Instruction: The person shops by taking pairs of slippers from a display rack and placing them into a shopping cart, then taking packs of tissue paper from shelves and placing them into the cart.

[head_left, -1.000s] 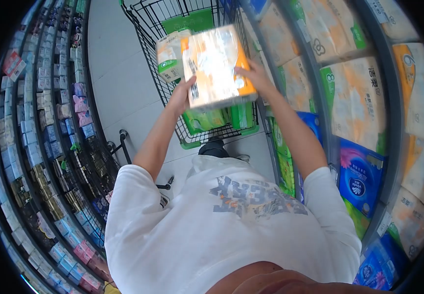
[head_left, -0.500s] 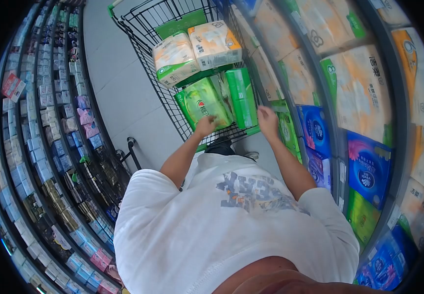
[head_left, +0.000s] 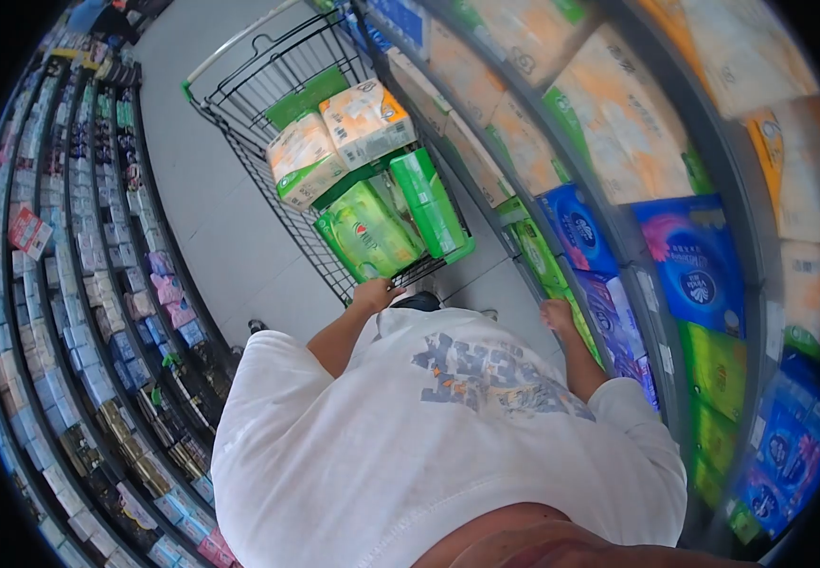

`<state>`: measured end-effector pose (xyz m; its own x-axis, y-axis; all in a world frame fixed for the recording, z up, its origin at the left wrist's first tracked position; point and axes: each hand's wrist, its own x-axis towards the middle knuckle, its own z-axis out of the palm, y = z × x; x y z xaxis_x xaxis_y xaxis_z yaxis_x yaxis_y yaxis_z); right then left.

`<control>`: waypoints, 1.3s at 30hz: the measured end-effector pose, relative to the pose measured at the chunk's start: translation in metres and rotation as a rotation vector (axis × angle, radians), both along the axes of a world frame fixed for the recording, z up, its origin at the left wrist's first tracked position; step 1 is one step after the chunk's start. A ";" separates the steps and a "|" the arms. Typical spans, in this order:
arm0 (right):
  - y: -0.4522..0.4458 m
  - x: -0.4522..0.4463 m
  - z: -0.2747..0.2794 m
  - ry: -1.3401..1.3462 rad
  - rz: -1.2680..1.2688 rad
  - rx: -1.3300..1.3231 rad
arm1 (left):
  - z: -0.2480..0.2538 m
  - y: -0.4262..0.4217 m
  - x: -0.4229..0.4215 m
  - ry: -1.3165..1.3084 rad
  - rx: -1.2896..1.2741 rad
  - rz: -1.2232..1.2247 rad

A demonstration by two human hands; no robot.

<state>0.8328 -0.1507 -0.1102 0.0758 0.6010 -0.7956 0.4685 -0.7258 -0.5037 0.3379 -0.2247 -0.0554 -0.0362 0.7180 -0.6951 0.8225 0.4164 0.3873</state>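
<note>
In front of me stands a wire shopping cart (head_left: 282, 189), its handle at the far end. It holds two peach-and-white tissue packs (head_left: 367, 121) at the back and two green tissue packs (head_left: 372, 232) nearer me, one lying face up and one on its edge. My left hand (head_left: 374, 294) is closed on the cart's near rim, just below the green pack. My right hand (head_left: 556, 312) hangs beside the right shelf, close to a row of green tissue packs (head_left: 544, 260). Its fingers are curled, and I see nothing in them.
Shelves on the right carry peach packs (head_left: 628, 114), blue packs (head_left: 694, 265) and purple packs (head_left: 609, 312). Along the left runs a long shelf (head_left: 79, 284) of small packets with a red sign (head_left: 28, 232). Grey floor tiles (head_left: 206, 180) lie between.
My left hand has gone from the green pack to the cart's near rim. My right hand has moved from beside the upright green pack to the right shelf. The cart appears shifted left.
</note>
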 end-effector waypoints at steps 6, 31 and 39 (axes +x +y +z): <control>0.007 -0.070 -0.004 0.082 0.215 0.277 | 0.014 -0.011 0.022 0.228 0.084 -0.047; -0.150 0.074 -0.011 0.033 -0.328 -0.077 | 0.018 0.053 0.060 0.399 0.285 0.274; -0.111 0.063 -0.011 0.187 -0.216 0.192 | 0.082 0.156 0.076 0.099 0.806 0.157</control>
<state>0.8962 -0.2621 -0.1212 0.0807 0.7269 -0.6820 0.2012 -0.6820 -0.7032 0.4138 -0.0685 0.0262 -0.2115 0.9765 0.0421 0.8238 0.1549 0.5452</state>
